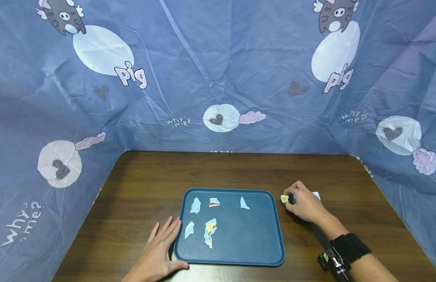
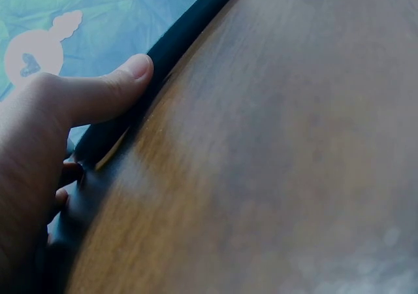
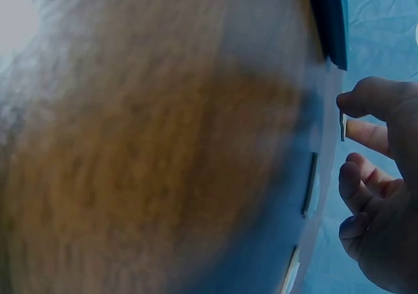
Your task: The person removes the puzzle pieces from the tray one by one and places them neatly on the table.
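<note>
My right hand [image 1: 306, 203] is just right of the blue tray [image 1: 246, 258], pinching a small yellow-and-white puzzle piece [image 1: 284, 198] between thumb and finger. In the right wrist view the pinched piece [image 3: 343, 125] is seen edge-on, its thin dark edge showing. My left hand [image 1: 158, 250] rests at the tray's front left corner, fingers spread and fairly straight, with the thumb [image 2: 134, 72] on the rim. Several irregular map-like pieces lie on the tray, among them a yellow-and-blue one [image 1: 210, 229], one with a red stripe [image 1: 214, 202] and a pale one [image 1: 244, 203].
Another pale piece [image 1: 316, 195] lies on the wooden table [image 1: 151, 172], partly behind my right hand. Two pieces show edge-on in the right wrist view, the nearer one [image 3: 290, 271] at the bottom. A blue printed cloth [image 1: 203, 78] hangs around the table's back and sides.
</note>
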{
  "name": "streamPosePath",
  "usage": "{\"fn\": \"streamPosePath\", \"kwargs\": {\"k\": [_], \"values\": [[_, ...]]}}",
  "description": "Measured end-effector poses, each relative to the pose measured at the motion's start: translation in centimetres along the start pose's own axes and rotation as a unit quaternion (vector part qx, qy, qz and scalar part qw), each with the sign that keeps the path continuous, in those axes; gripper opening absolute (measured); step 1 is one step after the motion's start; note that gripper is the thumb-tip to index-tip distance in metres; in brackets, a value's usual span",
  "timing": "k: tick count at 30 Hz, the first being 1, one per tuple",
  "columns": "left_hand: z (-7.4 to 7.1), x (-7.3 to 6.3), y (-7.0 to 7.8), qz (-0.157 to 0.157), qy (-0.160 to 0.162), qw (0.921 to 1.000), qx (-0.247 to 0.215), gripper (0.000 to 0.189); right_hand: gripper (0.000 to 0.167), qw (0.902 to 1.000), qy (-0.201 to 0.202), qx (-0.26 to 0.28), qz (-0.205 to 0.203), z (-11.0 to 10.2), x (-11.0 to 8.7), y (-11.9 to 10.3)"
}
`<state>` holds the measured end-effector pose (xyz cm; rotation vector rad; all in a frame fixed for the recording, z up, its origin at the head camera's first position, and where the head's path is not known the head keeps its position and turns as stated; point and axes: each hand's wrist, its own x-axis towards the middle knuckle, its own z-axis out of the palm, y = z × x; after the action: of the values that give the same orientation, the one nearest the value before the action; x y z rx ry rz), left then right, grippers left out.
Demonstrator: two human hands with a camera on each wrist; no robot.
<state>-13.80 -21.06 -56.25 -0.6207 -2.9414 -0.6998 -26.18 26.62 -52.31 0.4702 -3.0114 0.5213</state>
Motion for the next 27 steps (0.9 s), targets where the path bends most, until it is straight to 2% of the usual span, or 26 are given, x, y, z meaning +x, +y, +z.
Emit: {"fn": "streamPosePath", "kwargs": {"k": [6,17,27], "values": [[-0.08,0.24,-0.06,0.006,0.007,1.0000,0.000,0.124,0.029,0.9999,0.009,-0.002,-0.003,0.59,0.41,0.41],[-0.43,0.34,0.07,0.000,-0.008,1.0000,-0.001,0.125,0.029,0.9999,-0.003,-0.012,-0.011,0.38,0.83,0.24],[0.25,-0.10,-0.30,0.032,0.039,0.9987,-0.002,0.124,0.027,0.9998,-0.015,-0.009,-0.013,0.71,0.63,0.26]]}}
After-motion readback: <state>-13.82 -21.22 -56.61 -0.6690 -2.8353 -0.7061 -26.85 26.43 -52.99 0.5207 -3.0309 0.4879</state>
